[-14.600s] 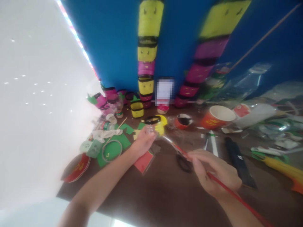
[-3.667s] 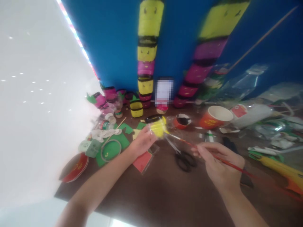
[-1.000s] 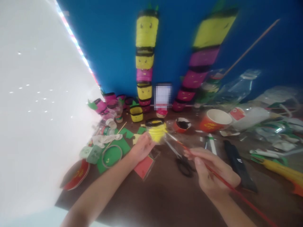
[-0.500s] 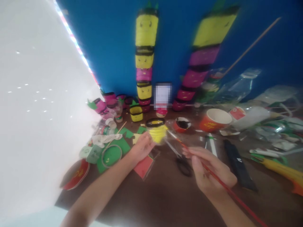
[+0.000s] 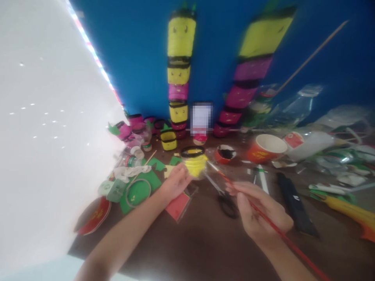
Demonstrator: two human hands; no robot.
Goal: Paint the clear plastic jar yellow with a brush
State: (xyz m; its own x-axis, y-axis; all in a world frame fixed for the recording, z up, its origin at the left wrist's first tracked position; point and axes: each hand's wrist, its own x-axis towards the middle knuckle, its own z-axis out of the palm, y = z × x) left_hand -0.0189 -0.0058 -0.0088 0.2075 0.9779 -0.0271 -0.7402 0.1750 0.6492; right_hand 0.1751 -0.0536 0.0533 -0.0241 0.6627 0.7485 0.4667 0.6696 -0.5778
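My left hand [image 5: 177, 180] is closed on the near left side of a small cup [image 5: 195, 166], yellow on its body with a black rim. In my right hand [image 5: 260, 208] is a long red paintbrush [image 5: 230, 181], pinched between thumb and fingers. Its tip is at the cup's right side, where yellow paint shows; whether it touches is hard to tell. Beneath the brush lie scissors [image 5: 227, 206] with black handles. Beyond them stands a small red cup [image 5: 225, 154] with dark stuff inside. Red paper [image 5: 178, 207] lies under my left wrist.
Green sheets [image 5: 155, 179], a clear ring [image 5: 138, 192] and a red bowl [image 5: 93, 216] lie left. A red paper cup [image 5: 268, 148], a black pouch [image 5: 296, 205] and a yellow-orange tool [image 5: 345, 208] are right. Stacked yellow and pink cups [image 5: 178, 74] stand against the blue wall.
Almost nothing differs. Both hands, the cup and the paintbrush stay in nearly the same place.
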